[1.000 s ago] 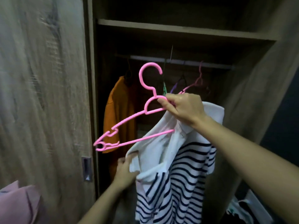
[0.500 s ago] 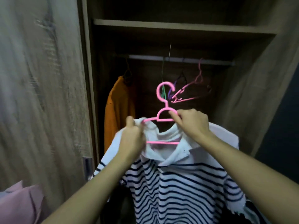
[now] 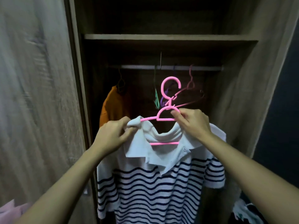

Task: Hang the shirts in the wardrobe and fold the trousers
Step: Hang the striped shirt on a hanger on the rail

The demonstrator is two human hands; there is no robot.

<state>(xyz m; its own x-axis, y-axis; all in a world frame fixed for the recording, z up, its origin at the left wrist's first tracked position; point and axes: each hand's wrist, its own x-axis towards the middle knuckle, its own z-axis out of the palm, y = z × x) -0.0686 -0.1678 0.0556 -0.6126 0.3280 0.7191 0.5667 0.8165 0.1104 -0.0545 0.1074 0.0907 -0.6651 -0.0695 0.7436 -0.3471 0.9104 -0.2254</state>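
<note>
A white polo shirt with navy stripes (image 3: pixel 155 188) hangs on a pink plastic hanger (image 3: pixel 169 101) in front of the open wardrobe. My right hand (image 3: pixel 192 125) pinches the hanger just below its hook, at the shirt's right shoulder. My left hand (image 3: pixel 113 135) grips the bunched white fabric of the left shoulder, where the hanger's left arm pokes out. The hanger's lower bar shows through the collar opening. The hook points up, below the metal rail (image 3: pixel 169 67).
An orange shirt (image 3: pixel 113 107) hangs at the rail's left. Green, purple and pink empty hangers (image 3: pixel 191 92) hang behind the hook. A shelf (image 3: pixel 161 37) spans above the rail. The wardrobe door (image 3: pixel 35 94) stands at left, pink cloth (image 3: pixel 11 210) at bottom left, more clothes (image 3: pixel 246 212) at bottom right.
The shirt went from dangling off one side of the tilted hanger to sitting across it. My left hand rose from the shirt's hem to the left shoulder. The hanger is now level.
</note>
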